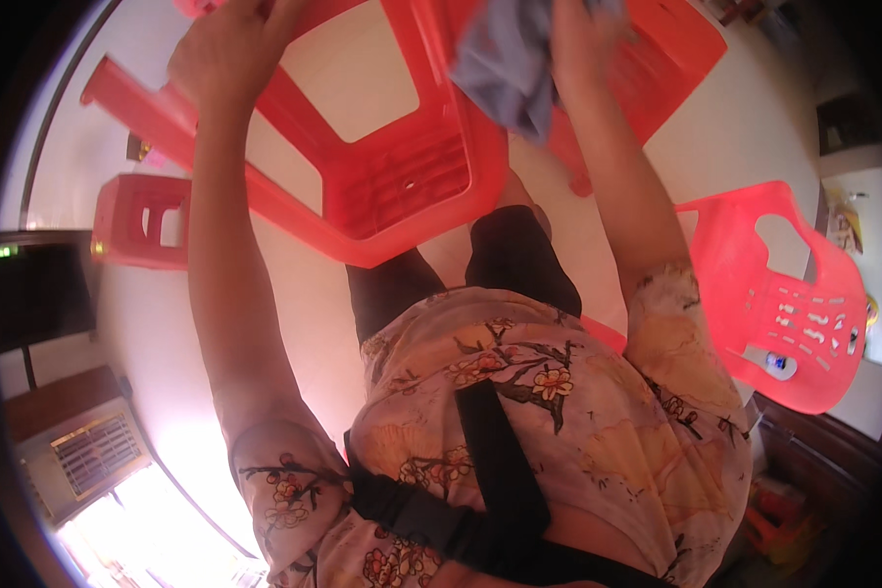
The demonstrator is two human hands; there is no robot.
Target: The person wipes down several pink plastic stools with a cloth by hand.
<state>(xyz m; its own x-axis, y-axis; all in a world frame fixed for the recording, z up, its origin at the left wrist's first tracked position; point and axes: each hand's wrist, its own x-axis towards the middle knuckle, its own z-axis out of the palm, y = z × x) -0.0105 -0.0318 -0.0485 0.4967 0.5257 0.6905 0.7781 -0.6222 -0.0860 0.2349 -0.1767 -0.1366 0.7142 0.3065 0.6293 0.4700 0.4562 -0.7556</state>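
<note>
A red plastic stool (382,246) is tipped over in front of my knees, with the hollow side of its ribbed seat facing me. My left hand (224,55) grips its frame near the top edge of the picture; part of the grip is cut off. In my right hand (584,37) is a crumpled grey-blue cloth (507,66), held beside the stool. Behind that cloth shows a broad red plastic piece (669,59); I cannot tell whether it belongs to the same stool. The right fingers are partly blurred and out of frame.
A pink-red plastic chair (735,294) with a slotted back stands close on my right. Another red stool (121,220) is on the left. Pale floor (301,309) lies around my legs. A dark screen (40,287) and a grille (95,456) are at the far left.
</note>
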